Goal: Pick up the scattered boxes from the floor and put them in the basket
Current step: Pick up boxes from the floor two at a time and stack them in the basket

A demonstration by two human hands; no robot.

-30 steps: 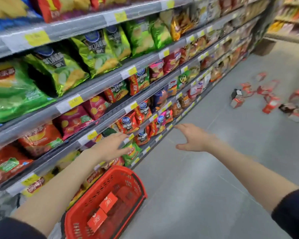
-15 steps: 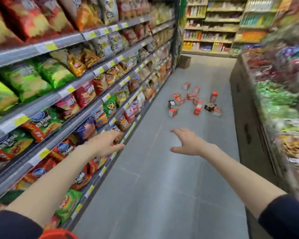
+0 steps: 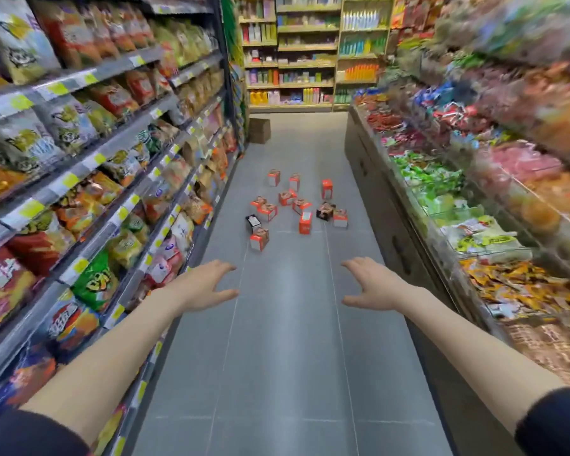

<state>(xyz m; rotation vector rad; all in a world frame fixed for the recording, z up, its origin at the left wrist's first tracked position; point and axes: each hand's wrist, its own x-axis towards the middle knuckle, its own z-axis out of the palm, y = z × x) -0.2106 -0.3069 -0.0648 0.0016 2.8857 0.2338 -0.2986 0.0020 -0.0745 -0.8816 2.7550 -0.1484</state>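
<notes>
both arms were extended forward above the floor (image 3: 277, 357) of a shop aisle. the left hand (image 3: 208, 284) was held palm down with fingers spread and loosely bent, thumb set apart, holding nothing. the right hand (image 3: 372, 284) was in a matching posture: fingers spread, thumb apart, holding nothing. the two hands were level with each other and well apart, with bare grey floor between them.

the boxes (image 3: 293, 205) lay scattered in a loose cluster on the floor further down the aisle, ahead of both hands and roughly centred between them. neither hand touched a box. most boxes were red and white; two were dark. some stood upright, others lay tipped. the nearest box (image 3: 259, 238) lay closer to the left hand than to the right.

shelves (image 3: 79, 166) of snack bags ran along the left side.
</notes>
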